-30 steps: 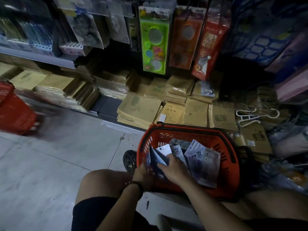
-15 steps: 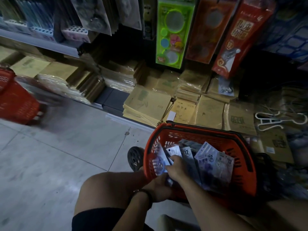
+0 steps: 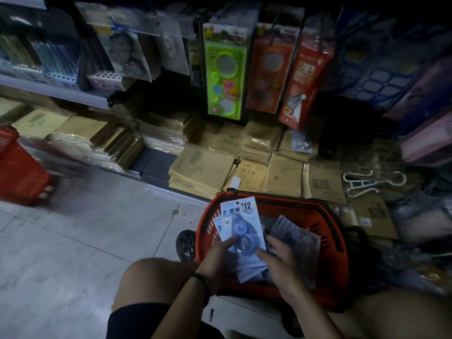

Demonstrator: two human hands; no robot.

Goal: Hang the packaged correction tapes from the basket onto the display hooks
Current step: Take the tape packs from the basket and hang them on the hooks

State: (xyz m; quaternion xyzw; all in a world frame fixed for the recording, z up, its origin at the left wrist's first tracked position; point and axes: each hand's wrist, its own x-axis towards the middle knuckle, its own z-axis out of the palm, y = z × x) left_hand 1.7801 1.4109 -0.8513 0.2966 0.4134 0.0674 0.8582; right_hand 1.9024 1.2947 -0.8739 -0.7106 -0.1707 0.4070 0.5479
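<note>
Since a second ago both hands lifted a fanned stack of blue-and-white carded correction tape packs [image 3: 241,226] above the red plastic basket [image 3: 327,223], left hand [image 3: 216,255] pinching it, right hand [image 3: 278,259] half-open steadying, so loose cards could easily slide back in.

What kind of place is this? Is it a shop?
Most likely a stationery shop. Packaged goods hang on display hooks, wrapped exercise books are stacked low along the shelves, and an orange shopping basket holds correction tape packs that both hands are gathering.

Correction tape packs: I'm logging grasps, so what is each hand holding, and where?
The left hand holds a small stack of correction tape packs by the lower edge, thumb on the front. The right hand touches the lower right corner.
</note>
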